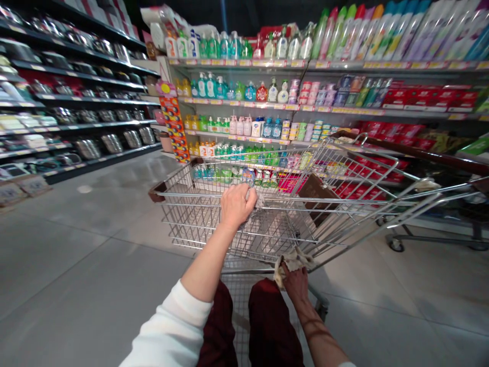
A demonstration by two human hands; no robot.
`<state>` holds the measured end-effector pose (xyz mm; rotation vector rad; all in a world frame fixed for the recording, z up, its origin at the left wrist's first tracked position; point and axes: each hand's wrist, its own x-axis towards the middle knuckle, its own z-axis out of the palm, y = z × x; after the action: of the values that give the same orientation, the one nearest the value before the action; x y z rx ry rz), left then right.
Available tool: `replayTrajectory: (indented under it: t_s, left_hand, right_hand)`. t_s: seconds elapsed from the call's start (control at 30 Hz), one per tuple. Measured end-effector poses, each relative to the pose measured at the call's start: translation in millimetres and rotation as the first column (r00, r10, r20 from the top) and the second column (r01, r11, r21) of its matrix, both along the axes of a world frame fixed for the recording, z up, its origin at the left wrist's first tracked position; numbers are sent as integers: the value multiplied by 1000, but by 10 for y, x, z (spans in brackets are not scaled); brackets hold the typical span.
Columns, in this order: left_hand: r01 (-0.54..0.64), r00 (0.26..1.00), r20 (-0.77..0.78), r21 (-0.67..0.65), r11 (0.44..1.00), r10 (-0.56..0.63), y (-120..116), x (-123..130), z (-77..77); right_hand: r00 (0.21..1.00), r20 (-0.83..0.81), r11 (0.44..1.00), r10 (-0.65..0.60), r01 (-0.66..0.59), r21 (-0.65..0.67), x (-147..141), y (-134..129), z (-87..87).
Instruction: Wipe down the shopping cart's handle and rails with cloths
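A metal wire shopping cart (198, 216) stands sideways in front of me, with brown plastic corners and a brown handle. My left hand (237, 204) is closed around the cart's near top rail. Lower down and to the right, my right hand (296, 280) grips a crumpled, dirty beige cloth (294, 262). The cloth lies against the cart's lower frame bar, below the basket. My right fingers are partly hidden by the cloth. Through the wires, the basket's bottom grid shows.
Shelves of pump bottles (210, 86), spray cans (367, 35) and red boxes (428, 97) rise behind the cart. Metal pots (87, 148) fill the shelves at left. Another cart's wheel (395, 243) is at right. Grey tiled floor (76, 265) extends around.
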<state>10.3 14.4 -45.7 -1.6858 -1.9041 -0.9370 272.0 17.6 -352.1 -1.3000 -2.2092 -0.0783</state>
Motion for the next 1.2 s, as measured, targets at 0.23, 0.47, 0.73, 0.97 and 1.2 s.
replayTrajectory:
  t_s: [0.23, 0.47, 0.73, 0.97, 1.2]
  left_hand:
    - [2, 1000, -1, -6, 1000, -2, -10, 5, 2]
    - [7, 1000, 20, 15, 1000, -7, -46, -32, -14]
    - [23, 1000, 1, 23, 999, -23, -101, -82, -33]
    - [16, 1000, 2, 34, 999, -16, -100, -77, -26]
    - [16, 1000, 8, 16, 1000, -16, -112, -57, -17]
  right_hand:
    - [944, -305, 963, -129, 193, 190, 85, 180, 871]
    - [950, -259, 835, 177, -6, 551, -2, 148, 1357]
    - [999, -26, 884, 34, -18, 467, -192, 212, 784]
    - [999, 32, 862, 42, -52, 505, -111, 188, 677]
    - [988, 140, 957, 72, -108, 268, -16, 15, 261]
